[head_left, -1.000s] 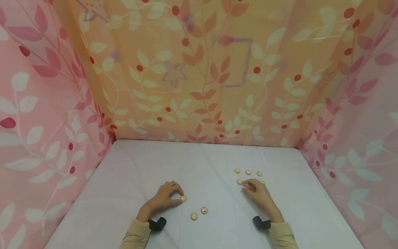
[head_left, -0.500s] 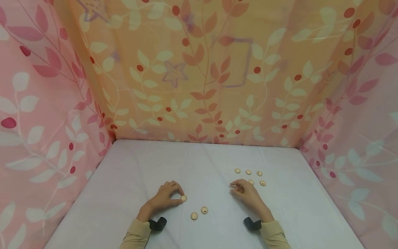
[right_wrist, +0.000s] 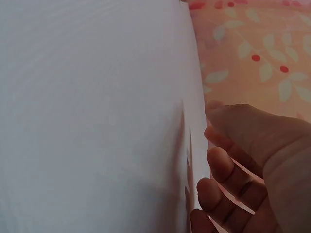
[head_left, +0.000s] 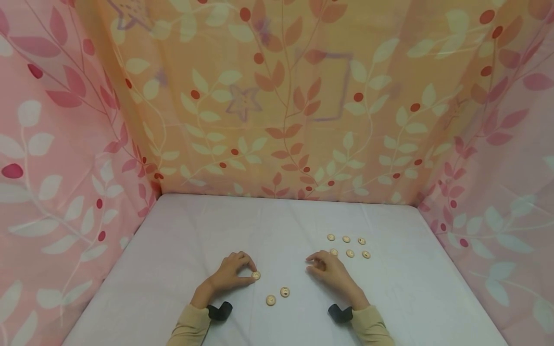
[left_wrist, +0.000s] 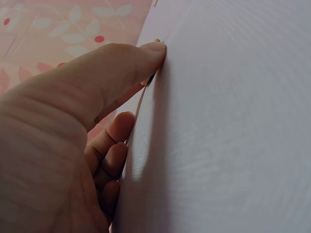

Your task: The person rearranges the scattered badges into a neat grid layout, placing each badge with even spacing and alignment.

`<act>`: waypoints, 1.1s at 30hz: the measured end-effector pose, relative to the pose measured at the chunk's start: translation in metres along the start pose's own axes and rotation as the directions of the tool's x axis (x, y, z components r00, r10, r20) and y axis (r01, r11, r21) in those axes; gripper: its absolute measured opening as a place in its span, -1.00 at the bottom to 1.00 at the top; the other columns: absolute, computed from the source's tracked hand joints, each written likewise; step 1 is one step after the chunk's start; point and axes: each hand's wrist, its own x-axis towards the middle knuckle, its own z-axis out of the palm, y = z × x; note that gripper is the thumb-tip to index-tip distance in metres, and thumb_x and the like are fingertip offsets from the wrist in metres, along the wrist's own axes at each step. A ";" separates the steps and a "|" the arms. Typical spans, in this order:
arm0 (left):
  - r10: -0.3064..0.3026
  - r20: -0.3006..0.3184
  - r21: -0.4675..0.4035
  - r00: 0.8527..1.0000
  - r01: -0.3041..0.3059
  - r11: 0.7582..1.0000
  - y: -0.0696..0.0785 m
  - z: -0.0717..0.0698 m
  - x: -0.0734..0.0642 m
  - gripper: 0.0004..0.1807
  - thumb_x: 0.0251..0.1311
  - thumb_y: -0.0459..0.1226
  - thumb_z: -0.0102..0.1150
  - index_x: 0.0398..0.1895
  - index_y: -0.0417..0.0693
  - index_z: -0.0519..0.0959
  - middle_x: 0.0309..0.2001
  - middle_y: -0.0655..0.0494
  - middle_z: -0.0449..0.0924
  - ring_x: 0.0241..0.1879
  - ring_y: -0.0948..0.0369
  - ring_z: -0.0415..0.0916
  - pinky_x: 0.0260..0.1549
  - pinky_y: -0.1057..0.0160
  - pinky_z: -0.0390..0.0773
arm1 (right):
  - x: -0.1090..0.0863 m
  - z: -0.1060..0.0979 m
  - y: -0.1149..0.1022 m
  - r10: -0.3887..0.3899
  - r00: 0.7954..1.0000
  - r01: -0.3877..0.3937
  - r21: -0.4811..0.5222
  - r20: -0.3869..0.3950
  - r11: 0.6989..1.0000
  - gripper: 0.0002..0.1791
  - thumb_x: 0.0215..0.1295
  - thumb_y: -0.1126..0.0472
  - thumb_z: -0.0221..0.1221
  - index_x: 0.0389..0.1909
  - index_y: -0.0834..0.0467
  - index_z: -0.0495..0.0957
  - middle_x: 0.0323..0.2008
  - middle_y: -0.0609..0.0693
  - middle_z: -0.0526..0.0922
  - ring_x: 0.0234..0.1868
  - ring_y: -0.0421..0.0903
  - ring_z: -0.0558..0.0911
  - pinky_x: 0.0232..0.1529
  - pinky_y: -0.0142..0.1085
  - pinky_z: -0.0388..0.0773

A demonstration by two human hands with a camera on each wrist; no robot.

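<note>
Okay, left grip (head_left: 231,272) has one pale disc (head_left: 256,275) pinched between thumb and fingertip; I'd go light and stay on its rim. Meanwhile the right grip (head_left: 331,270) looks empty, thumb and fingers parted. Nine total: that one, two discs (head_left: 270,300) near the left grip, six discs (head_left: 350,253) on the worktop (head_left: 242,221) just past the right.

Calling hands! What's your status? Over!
Left hand pinches a round disc. Right hand holds nothing. Two more discs between the wrists; neither hand looks blocked.
</note>
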 end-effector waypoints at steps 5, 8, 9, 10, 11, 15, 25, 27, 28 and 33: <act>-0.009 0.002 -0.007 1.000 0.009 1.000 0.001 -0.001 0.000 -0.80 0.01 0.00 0.29 -0.31 0.31 0.51 -0.15 0.41 0.42 -0.11 0.27 0.25 -0.16 0.12 0.16 | 0.002 0.006 -0.005 -0.041 0.999 0.041 0.008 0.031 0.999 -0.75 0.08 0.07 0.31 -0.20 -0.01 0.59 -0.49 -0.24 0.44 -0.50 -0.32 0.38 -0.44 -0.44 0.35; -0.006 -0.002 -0.007 1.000 0.006 1.000 0.001 -0.001 0.000 -0.80 0.01 0.00 0.30 -0.32 0.32 0.51 -0.15 0.42 0.42 -0.12 0.27 0.25 -0.17 0.12 0.16 | 0.003 0.010 -0.005 -0.067 0.997 0.067 0.003 0.045 0.998 -0.75 0.09 0.04 0.30 -0.19 -0.04 0.59 -0.48 -0.27 0.44 -0.50 -0.33 0.39 -0.45 -0.45 0.36; -0.003 -0.006 -0.004 1.000 0.003 1.000 0.000 0.000 0.000 -0.80 0.01 0.00 0.30 -0.32 0.32 0.51 -0.16 0.42 0.42 -0.12 0.28 0.25 -0.17 0.13 0.16 | 0.004 0.012 -0.005 -0.076 0.996 0.076 0.001 0.046 0.997 -0.75 0.10 0.04 0.30 -0.18 -0.05 0.58 -0.48 -0.28 0.44 -0.50 -0.33 0.39 -0.44 -0.45 0.36; -0.001 -0.010 -0.003 1.000 0.001 1.000 0.000 0.000 0.000 -0.81 0.01 0.00 0.30 -0.32 0.32 0.51 -0.16 0.42 0.42 -0.12 0.28 0.25 -0.17 0.14 0.16 | 0.004 0.013 -0.004 -0.083 0.995 0.083 -0.006 0.048 0.997 -0.74 0.10 0.03 0.29 -0.17 -0.06 0.58 -0.48 -0.29 0.44 -0.50 -0.34 0.39 -0.44 -0.46 0.36; 0.001 -0.014 0.000 1.000 -0.001 1.000 -0.001 0.000 0.000 -0.81 0.01 0.00 0.30 -0.32 0.33 0.51 -0.16 0.43 0.42 -0.13 0.29 0.25 -0.17 0.14 0.16 | 0.005 0.015 -0.004 -0.092 0.995 0.092 -0.008 0.049 0.996 -0.74 0.10 0.03 0.29 -0.17 -0.07 0.58 -0.47 -0.29 0.44 -0.50 -0.34 0.39 -0.44 -0.46 0.37; 0.013 -0.027 0.006 1.000 -0.012 1.000 -0.002 0.002 0.000 -0.81 0.01 0.01 0.29 -0.32 0.32 0.52 -0.17 0.42 0.43 -0.14 0.29 0.26 -0.18 0.14 0.16 | 0.006 0.019 -0.005 -0.106 0.992 0.107 -0.011 0.073 0.994 -0.74 0.11 0.01 0.28 -0.16 -0.09 0.57 -0.46 -0.31 0.44 -0.49 -0.35 0.40 -0.43 -0.46 0.37; -0.005 -0.009 -0.005 1.000 0.005 1.000 -0.001 0.000 0.000 -0.79 0.00 0.02 0.30 -0.31 0.31 0.52 -0.16 0.43 0.41 -0.13 0.30 0.24 -0.16 0.14 0.15 | 0.005 0.024 -0.016 -0.157 0.979 0.156 0.018 0.132 0.988 -0.74 0.10 0.01 0.29 -0.16 -0.08 0.58 -0.42 -0.27 0.49 -0.45 -0.36 0.42 -0.38 -0.46 0.39; -0.015 -0.004 -0.008 1.000 0.015 1.000 0.000 -0.001 0.000 -0.79 0.00 0.01 0.30 -0.30 0.32 0.52 -0.16 0.44 0.40 -0.13 0.31 0.24 -0.15 0.15 0.15 | 0.005 0.025 -0.018 -0.173 0.975 0.171 0.025 0.139 0.985 -0.74 0.11 0.02 0.29 -0.16 -0.06 0.58 -0.41 -0.25 0.50 -0.45 -0.36 0.42 -0.39 -0.46 0.39; -0.020 0.000 -0.008 1.000 0.020 1.000 0.000 -0.001 0.000 -0.79 0.00 0.01 0.30 -0.30 0.32 0.51 -0.15 0.45 0.40 -0.13 0.31 0.24 -0.15 0.15 0.15 | 0.004 0.025 -0.019 -0.179 0.974 0.176 0.031 0.141 0.984 -0.74 0.11 0.03 0.29 -0.17 -0.05 0.58 -0.41 -0.24 0.50 -0.45 -0.36 0.42 -0.39 -0.46 0.39; -0.022 0.005 -0.008 1.000 0.022 1.000 0.001 -0.001 -0.001 -0.79 0.00 0.01 0.29 -0.30 0.33 0.50 -0.15 0.44 0.40 -0.12 0.30 0.24 -0.12 0.13 0.16 | 0.003 0.027 -0.022 -0.173 0.970 0.168 0.047 0.168 0.985 -0.74 0.11 0.02 0.29 -0.17 -0.05 0.58 -0.41 -0.22 0.51 -0.45 -0.34 0.41 -0.39 -0.46 0.38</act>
